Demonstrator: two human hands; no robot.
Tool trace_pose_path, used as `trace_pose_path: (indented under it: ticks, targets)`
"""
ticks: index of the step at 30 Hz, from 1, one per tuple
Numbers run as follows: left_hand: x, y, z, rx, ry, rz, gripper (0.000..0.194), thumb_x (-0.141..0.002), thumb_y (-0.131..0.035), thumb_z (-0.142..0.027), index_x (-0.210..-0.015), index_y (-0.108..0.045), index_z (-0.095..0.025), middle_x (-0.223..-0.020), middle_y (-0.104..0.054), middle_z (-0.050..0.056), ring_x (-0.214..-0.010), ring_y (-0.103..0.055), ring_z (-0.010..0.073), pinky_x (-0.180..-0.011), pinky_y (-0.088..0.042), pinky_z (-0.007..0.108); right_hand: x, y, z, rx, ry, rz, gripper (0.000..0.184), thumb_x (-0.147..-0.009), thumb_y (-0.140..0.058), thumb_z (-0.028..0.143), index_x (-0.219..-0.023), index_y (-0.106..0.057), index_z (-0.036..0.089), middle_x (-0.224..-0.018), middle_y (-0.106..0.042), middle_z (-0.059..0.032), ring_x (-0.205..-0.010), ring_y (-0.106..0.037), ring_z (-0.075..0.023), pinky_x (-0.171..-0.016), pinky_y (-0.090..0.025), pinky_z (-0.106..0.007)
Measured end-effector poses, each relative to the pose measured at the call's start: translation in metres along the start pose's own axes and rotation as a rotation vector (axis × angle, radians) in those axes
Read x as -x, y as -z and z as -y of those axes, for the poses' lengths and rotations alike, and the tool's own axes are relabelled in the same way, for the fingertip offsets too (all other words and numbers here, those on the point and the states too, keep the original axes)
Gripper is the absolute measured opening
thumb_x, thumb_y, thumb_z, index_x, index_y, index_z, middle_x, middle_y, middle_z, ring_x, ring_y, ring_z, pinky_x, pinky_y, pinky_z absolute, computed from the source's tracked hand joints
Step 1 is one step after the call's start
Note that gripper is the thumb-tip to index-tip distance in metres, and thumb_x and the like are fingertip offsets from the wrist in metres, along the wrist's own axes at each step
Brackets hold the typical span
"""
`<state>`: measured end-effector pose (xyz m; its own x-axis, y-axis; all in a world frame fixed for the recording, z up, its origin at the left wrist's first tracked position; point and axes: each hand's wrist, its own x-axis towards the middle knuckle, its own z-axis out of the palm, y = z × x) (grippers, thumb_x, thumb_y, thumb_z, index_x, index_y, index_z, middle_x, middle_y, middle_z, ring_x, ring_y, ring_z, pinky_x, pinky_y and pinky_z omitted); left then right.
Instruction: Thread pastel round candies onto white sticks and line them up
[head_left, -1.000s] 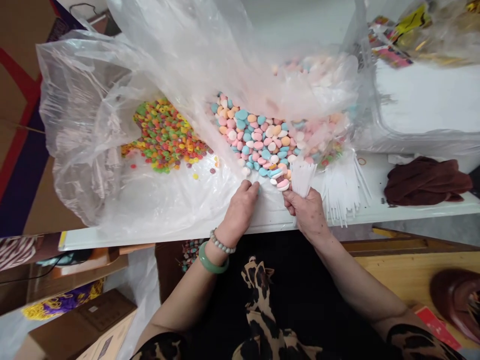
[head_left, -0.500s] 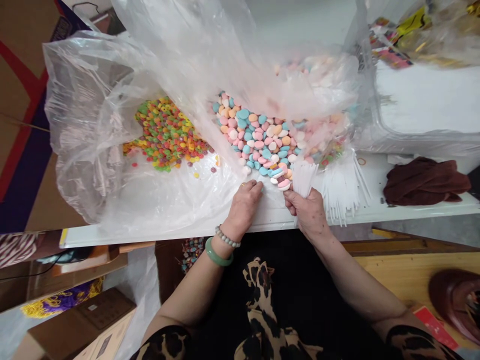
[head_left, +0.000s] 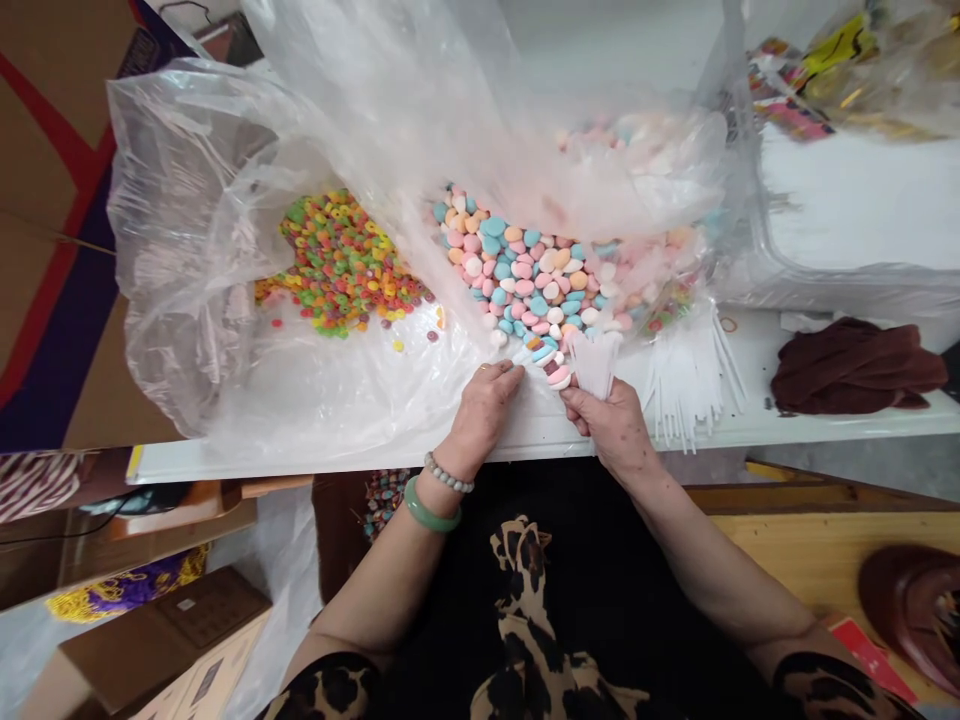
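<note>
My right hand [head_left: 611, 420] pinches the near end of a short row of stacked candies [head_left: 553, 368], pastel with brown and orange ones between. A fan of narrow white strips [head_left: 595, 362] stands up out of the same hand. My left hand [head_left: 487, 405] is closed, its fingertips just left of the row; what they hold, if anything, is hidden. Beyond both hands lies a heap of pink, blue, white and orange oval candies [head_left: 525, 285] in a clear plastic bag [head_left: 465, 130]. Small ring-shaped gummies [head_left: 345, 270] are piled in another clear bag [head_left: 180, 250] to the left.
More white strips [head_left: 694, 385] lie right of my right hand. Behind them is a clear tub [head_left: 757, 230] with white contents, and a brown cloth [head_left: 855, 365] lies beside it. The table's front edge [head_left: 300, 460] runs below my wrists. A cardboard box [head_left: 45, 180] stands at left.
My right hand has moved slightly left with the candy row and white strips, bringing the row closer to my left fingertips. The whole view has shifted a little.
</note>
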<state>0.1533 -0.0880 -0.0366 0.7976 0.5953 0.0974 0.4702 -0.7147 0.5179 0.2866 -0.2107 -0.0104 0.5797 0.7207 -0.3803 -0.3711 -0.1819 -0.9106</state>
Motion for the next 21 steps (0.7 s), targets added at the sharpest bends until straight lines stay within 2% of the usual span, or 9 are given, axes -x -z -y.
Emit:
trace_pose_path:
  ticks: [2, 4, 7, 9, 10, 12, 14, 21]
  targets:
    - [-0.002, 0.003, -0.002, 0.104, 0.044, 0.000, 0.027, -0.087, -0.052, -0.016, -0.105, -0.070, -0.022, -0.103, -0.066, 0.008, -0.097, -0.058, 0.0193, -0.087, -0.048, 0.033, 0.001, 0.000, 0.001, 0.032, 0.002, 0.005, 0.019, -0.069, -0.067, 0.033, -0.077, -0.063, 0.016, -0.050, -0.050, 0.0055, -0.042, -0.039, -0.0081, -0.037, -0.028, -0.020]
    - [-0.005, 0.008, -0.002, 0.319, 0.158, -0.079, 0.025, -0.082, -0.058, -0.018, -0.103, -0.072, -0.021, -0.095, -0.067, 0.006, -0.089, -0.059, 0.0174, -0.083, -0.048, 0.032, 0.003, 0.002, 0.002, 0.087, 0.014, 0.005, 0.019, -0.070, -0.067, 0.034, -0.076, -0.063, 0.016, -0.051, -0.051, 0.0048, -0.043, -0.041, -0.0089, -0.038, -0.029, -0.021]
    - [-0.006, 0.023, 0.003, 0.821, 0.475, -0.194, 0.029, -0.075, -0.069, -0.025, -0.102, -0.071, -0.017, -0.076, -0.064, 0.002, -0.068, -0.058, 0.0130, -0.066, -0.049, 0.027, 0.006, 0.006, 0.003, 0.234, 0.083, 0.006, 0.019, -0.073, -0.065, 0.035, -0.076, -0.065, 0.017, -0.053, -0.053, 0.0035, -0.048, -0.046, -0.0114, -0.043, -0.034, -0.022]
    - [-0.006, 0.036, 0.008, 1.157, 0.641, -0.194, 0.035, -0.071, -0.073, -0.027, -0.103, -0.069, -0.014, -0.070, -0.061, 0.001, -0.061, -0.058, 0.0113, -0.057, -0.047, 0.024, 0.009, 0.006, 0.003, 0.383, 0.160, 0.036, 0.018, -0.076, -0.063, 0.035, -0.078, -0.067, 0.018, -0.054, -0.054, 0.0030, -0.052, -0.049, -0.0130, -0.047, -0.036, -0.023]
    - [-0.006, 0.043, 0.011, 1.293, 0.680, -0.180, 0.036, -0.070, -0.074, -0.027, -0.103, -0.069, -0.013, -0.070, -0.062, 0.001, -0.061, -0.058, 0.0111, -0.056, -0.047, 0.023, 0.011, 0.005, 0.003, 0.461, 0.203, 0.065, 0.019, -0.077, -0.062, 0.036, -0.078, -0.068, 0.018, -0.054, -0.054, 0.0029, -0.052, -0.050, -0.0135, -0.049, -0.037, -0.024]
    - [-0.004, 0.053, 0.015, 1.478, 0.690, -0.157, 0.035, -0.070, -0.075, -0.025, -0.102, -0.068, -0.013, -0.073, -0.063, 0.002, -0.063, -0.060, 0.0109, -0.057, -0.049, 0.022, 0.013, 0.000, 0.002, 0.587, 0.293, 0.128, 0.020, -0.081, -0.060, 0.037, -0.079, -0.070, 0.020, -0.056, -0.056, 0.0025, -0.054, -0.050, -0.0140, -0.052, -0.037, -0.025]
    - [-0.003, 0.058, 0.016, 1.567, 0.669, -0.145, 0.034, -0.072, -0.074, -0.023, -0.104, -0.067, -0.012, -0.074, -0.063, 0.002, -0.064, -0.060, 0.0098, -0.057, -0.050, 0.021, 0.015, -0.006, 0.002, 0.656, 0.355, 0.172, 0.023, -0.083, -0.058, 0.039, -0.081, -0.071, 0.021, -0.060, -0.058, 0.0019, -0.055, -0.051, -0.0146, -0.054, -0.038, -0.025]
    - [0.001, 0.053, 0.015, 1.613, 0.601, -0.099, 0.033, -0.078, -0.071, -0.023, -0.109, -0.067, -0.011, -0.072, -0.061, 0.002, -0.063, -0.059, 0.0080, -0.058, -0.049, 0.018, 0.017, -0.014, 0.004, 0.701, 0.372, 0.201, 0.025, -0.087, -0.056, 0.040, -0.096, -0.074, 0.024, -0.068, -0.065, 0.0017, -0.061, -0.057, -0.0161, -0.057, -0.040, -0.025]
